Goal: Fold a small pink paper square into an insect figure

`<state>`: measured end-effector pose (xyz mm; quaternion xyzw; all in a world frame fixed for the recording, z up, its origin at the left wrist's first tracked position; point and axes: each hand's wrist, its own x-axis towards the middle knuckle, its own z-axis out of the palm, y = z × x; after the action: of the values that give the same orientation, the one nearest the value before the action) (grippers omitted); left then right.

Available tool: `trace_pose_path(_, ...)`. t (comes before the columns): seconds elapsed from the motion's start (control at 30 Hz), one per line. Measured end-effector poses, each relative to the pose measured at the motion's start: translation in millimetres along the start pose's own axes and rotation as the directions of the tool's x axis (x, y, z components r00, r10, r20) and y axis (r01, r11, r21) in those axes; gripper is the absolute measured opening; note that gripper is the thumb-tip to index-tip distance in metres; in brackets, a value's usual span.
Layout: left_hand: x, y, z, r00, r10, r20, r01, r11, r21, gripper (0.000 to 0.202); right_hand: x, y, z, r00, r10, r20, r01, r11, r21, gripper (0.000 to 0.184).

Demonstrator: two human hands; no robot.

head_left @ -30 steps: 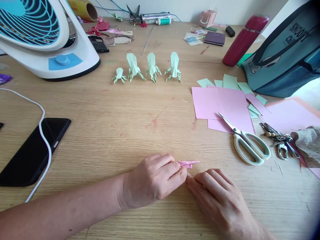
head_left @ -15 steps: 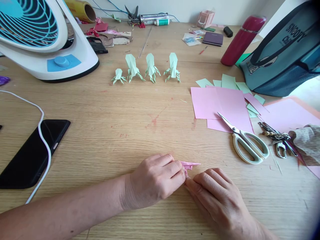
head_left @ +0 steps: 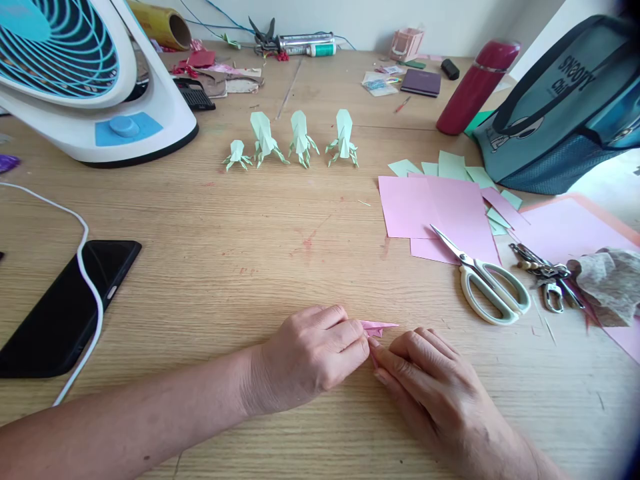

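Observation:
A small folded pink paper [head_left: 379, 328] is pinched between my two hands near the front of the table; one pointed end juts out to the right. My left hand [head_left: 317, 353] is closed on its body, and the fingers cover most of it. With thumb and forefinger, my right hand [head_left: 435, 383] grips a narrow lower flap of the same paper. Beyond my hands stand several pale green folded paper figures [head_left: 300, 137] with splayed legs, one smaller than the others. White-handled scissors [head_left: 493, 287] lie to the right, their blades resting on pink paper sheets [head_left: 445, 203].
A fan [head_left: 150, 113] stands at the back left, with a phone [head_left: 60, 307] under a white cable [head_left: 85, 267] in front. On the right are keys [head_left: 550, 273], green paper pieces [head_left: 453, 165], a red flask [head_left: 477, 87] and a blue-grey bag [head_left: 550, 120]. Tools [head_left: 295, 43] lie along the back wall.
My right hand's thumb and fingertips have shifted slightly on the lower flap, which now shows as a thin strip. My left hand keeps its hold. The whole view has moved a little.

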<state>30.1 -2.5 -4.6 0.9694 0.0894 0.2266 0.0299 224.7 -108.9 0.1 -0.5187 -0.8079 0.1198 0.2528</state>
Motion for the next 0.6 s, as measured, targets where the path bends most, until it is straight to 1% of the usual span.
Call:
trace_pose_path(0.13, -3, 0, 2.0, 1.0, -0.004, -0.025, 0.004, 1.0, 0.007, 0.014, 1, 1, 1, 0.999, -0.034, 0.013, 0.034, 0.999, -0.022, 0.02)
trace_pose_path(0.27, -3, 0, 4.2, 0.999, 0.006, -0.038, -0.005, 1.0, 0.005, 0.011, 1, 1, 4, 0.996, -0.088, 0.022, 0.09, 0.989, -0.12, 0.02)
trace_pose_path(0.33, -2, 0, 4.1, 1.0, 0.016, -0.024, -0.016, 1.0, 0.006, 0.011, 0, 0, 7, 0.993, -0.107, 0.039, 0.113, 0.973, -0.201, 0.024)
trace_pose_path(0.4, -1, 0, 2.9, 0.999, 0.029, 0.013, -0.029, 1.0, 0.012, 0.011, -1, -3, 8, 0.991, -0.121, 0.048, 0.13, 0.952, -0.276, 0.026)
trace_pose_path(0.5, -2, 1, -1.0, 0.997, 0.045, 0.062, -0.047, 0.999, 0.028, 0.012, -1, -7, 10, 0.988, -0.153, 0.005, 0.144, 0.918, -0.371, 0.02)
trace_pose_path(0.6, -6, 3, -5.6, 0.997, 0.055, 0.061, -0.057, 0.997, 0.044, 0.02, -1, -11, 11, 0.986, -0.166, -0.011, 0.145, 0.89, -0.432, 0.019)
